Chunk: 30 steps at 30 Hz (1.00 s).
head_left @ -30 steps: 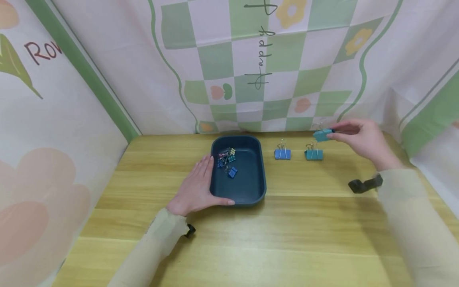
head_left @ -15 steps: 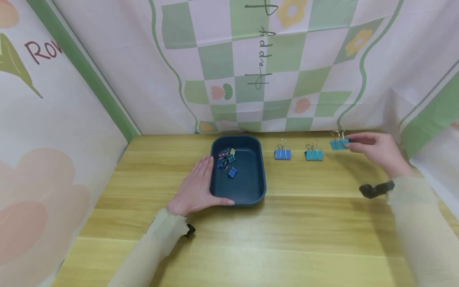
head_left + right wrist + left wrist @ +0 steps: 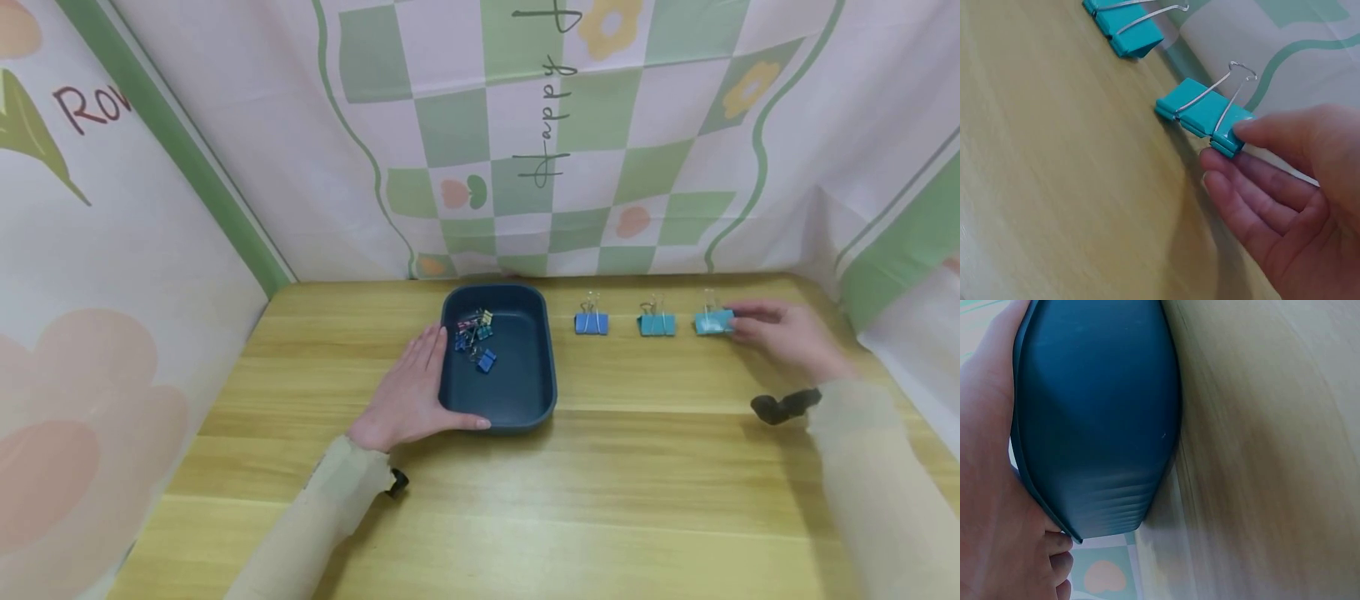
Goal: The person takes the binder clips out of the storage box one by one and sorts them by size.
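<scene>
My right hand (image 3: 787, 332) pinches the right end of a teal binder clip (image 3: 713, 322) between thumb and fingers. In the right wrist view that binder clip (image 3: 1204, 112) has its wire handles pointing up, with the thumb on its face. A second teal clip (image 3: 657, 325) and a blue clip (image 3: 591, 323) stand to its left in a row. My left hand (image 3: 408, 387) rests against the dark blue tray (image 3: 553, 367), fingers straight along its left side and thumb on the front rim. In the left wrist view the tray's outer wall (image 3: 1097, 412) fills much of the picture.
Inside the tray lie several small clips (image 3: 474, 327) in mixed colours, with a small blue clip (image 3: 487, 360) nearer the front. A patterned cloth (image 3: 525, 217) hangs right behind the back edge of the wooden table (image 3: 570, 508).
My right hand has carried the teal clip rightward, then down towards the table, level with the other two clips. The left hand and tray have stayed put.
</scene>
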{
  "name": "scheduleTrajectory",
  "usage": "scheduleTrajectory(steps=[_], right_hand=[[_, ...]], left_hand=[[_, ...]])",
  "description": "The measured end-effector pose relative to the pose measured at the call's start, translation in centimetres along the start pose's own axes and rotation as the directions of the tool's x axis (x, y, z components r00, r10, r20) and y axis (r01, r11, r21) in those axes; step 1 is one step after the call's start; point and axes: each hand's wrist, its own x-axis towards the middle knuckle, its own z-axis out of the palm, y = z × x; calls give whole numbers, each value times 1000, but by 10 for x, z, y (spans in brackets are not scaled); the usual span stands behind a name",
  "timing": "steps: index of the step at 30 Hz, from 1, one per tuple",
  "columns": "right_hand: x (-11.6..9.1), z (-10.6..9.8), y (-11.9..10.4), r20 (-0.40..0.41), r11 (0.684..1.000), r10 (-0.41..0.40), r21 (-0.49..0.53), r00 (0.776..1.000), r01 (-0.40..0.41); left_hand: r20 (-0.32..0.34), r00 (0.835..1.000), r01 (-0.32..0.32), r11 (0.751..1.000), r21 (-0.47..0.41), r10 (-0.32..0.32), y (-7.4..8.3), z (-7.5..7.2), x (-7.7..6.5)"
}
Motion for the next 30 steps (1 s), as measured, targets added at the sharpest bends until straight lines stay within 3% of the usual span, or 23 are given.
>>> scheduleTrajectory(steps=[7, 19, 22, 30], right_hand=[[2, 0, 4, 35, 999, 6, -51, 999, -4], [-3, -5, 4, 12, 994, 41, -104, 999, -39], [-7, -9, -6, -21, 995, 52, -80, 998, -54], [-6, -13, -55, -102, 974, 17, -224, 995, -39]], left_hand=[[-1, 1000, 0, 1000, -3, 0, 0, 0, 0], [11, 1000, 6, 1000, 3, -6, 1, 0, 0], [12, 1000, 6, 1000, 6, -6, 1, 0, 1], [16, 1000, 8, 1000, 11, -8, 0, 0, 0]])
